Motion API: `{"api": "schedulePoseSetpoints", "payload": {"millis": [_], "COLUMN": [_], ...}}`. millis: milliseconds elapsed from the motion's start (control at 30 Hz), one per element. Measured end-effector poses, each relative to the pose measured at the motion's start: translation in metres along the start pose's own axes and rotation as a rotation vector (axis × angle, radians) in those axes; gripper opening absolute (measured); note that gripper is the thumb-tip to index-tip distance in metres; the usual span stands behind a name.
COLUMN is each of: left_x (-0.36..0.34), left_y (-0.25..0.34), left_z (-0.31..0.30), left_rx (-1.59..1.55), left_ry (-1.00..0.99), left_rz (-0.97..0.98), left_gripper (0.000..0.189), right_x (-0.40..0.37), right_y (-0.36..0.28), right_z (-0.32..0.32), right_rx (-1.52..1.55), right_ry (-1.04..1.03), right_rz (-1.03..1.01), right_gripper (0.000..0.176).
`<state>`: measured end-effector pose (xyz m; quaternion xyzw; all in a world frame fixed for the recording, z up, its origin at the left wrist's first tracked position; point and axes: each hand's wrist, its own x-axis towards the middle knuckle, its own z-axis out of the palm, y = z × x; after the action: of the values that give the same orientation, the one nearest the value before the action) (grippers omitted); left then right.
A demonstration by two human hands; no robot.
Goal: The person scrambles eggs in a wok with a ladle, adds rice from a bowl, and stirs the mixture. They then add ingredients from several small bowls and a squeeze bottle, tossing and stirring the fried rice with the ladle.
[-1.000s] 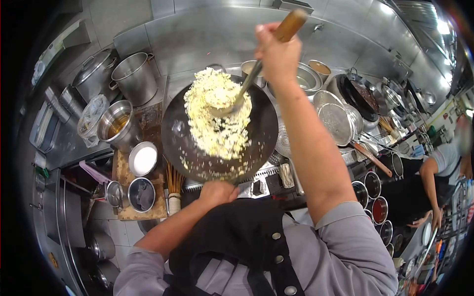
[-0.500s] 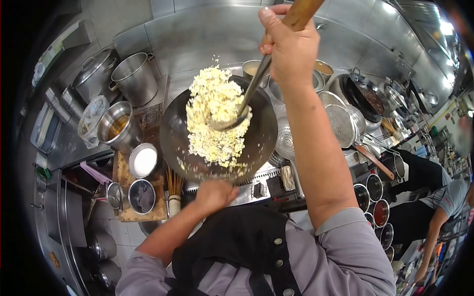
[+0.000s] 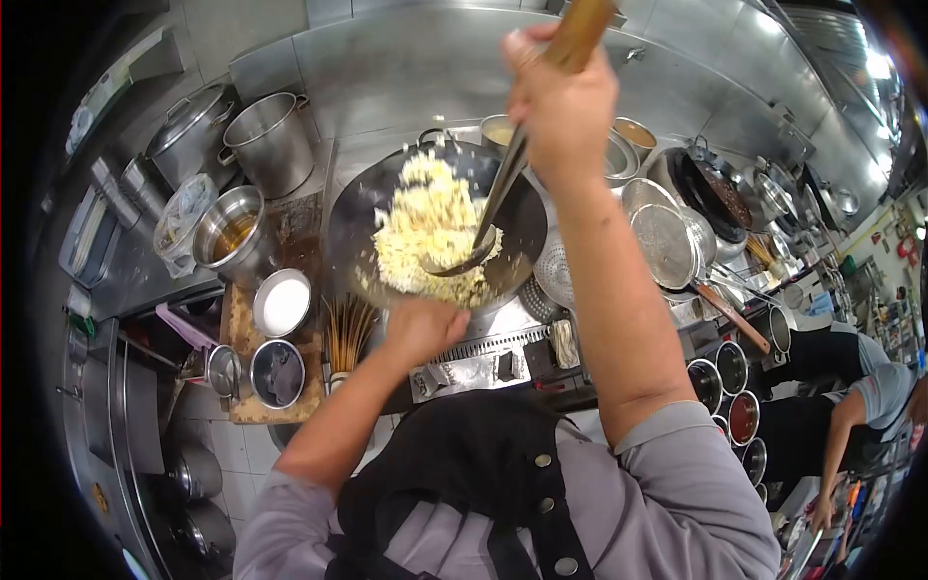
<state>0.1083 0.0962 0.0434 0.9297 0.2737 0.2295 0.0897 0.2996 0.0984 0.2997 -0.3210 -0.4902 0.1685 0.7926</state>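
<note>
In the head view, we find small red lettering or a mark too tiny to read on the grey shirt of a co-worker at the far right.

Our wok is dark, round and smooth-walled, and sits in the middle over a ridged metal stove edge. In it lies a loose, grainy heap of pale yellow and white food, blurred, with some bits in the air by the far rim. We see a ladle with a metal shaft, a thick wooden handle and a rounded bowl sunk in the food.

To the left, a scarred wooden board carries a metal bowl of white contents and, nearer to us, a metal bowl with dark contents. Beside the board's far end is a shiny pot of amber liquid, and beyond it a tall steel pot. A bundle of thin bamboo strips stands just left of our left hand. To the right are a perforated scoop and a round mesh strainer.

Our left hand is curled closed on the wok at its near edge, the gripped part hidden beneath it. Our right hand is clamped around the ladle's wooden handle, above the wok's far right side.
</note>
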Motion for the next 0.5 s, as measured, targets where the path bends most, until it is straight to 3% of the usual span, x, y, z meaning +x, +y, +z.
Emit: {"api": "schedulePoseSetpoints", "payload": {"millis": [33, 100, 167, 200, 267, 333, 400, 433, 500], "left_x": [0.006, 0.017, -0.017, -0.036, -0.064, -0.048, -0.003, 0.005, 0.02], "left_y": [-0.008, -0.014, 0.001, 0.01, 0.017, 0.013, 0.0, -0.007, -0.021], "left_z": [0.012, 0.033, 0.041, 0.045, 0.03, 0.007, -0.015, -0.005, 0.029], "left_rx": [0.001, -0.027, -0.007, 0.015, -0.043, -0.09, 0.089, 0.089, -0.027], "left_ry": [-0.002, 0.206, 0.125, 0.039, 0.012, -0.002, -0.03, -0.033, 0.31], "left_rz": [-0.001, 0.014, -0.009, -0.033, 0.058, 0.135, -0.001, -0.005, 0.107], "left_gripper": [0.041, 0.041, 0.041, 0.041, 0.041, 0.042, 0.042, 0.042, 0.044], "right_x": [-0.015, -0.028, -0.015, -0.001, 0.03, 0.036, 0.015, -0.001, -0.014], "right_y": [0.03, 0.072, 0.093, 0.079, 0.024, -0.014, -0.009, 0.012, 0.055], "right_z": [0.002, 0.003, -0.004, -0.007, -0.003, 0.005, 0.011, 0.016, 0.018], "right_rx": [-0.137, -0.278, -0.339, -0.349, -0.068, -0.043, -0.018, -0.169, -0.324], "right_ry": [0.022, 0.045, 0.077, 0.084, 0.065, 0.032, 0.005, 0.007, 0.017], "right_rz": [-0.043, -0.093, -0.095, -0.102, 0.103, 0.061, 0.051, 0.031, 0.001], "right_gripper": [0.028, 0.028, 0.026, 0.026, 0.025, 0.025, 0.025, 0.024, 0.023]}}
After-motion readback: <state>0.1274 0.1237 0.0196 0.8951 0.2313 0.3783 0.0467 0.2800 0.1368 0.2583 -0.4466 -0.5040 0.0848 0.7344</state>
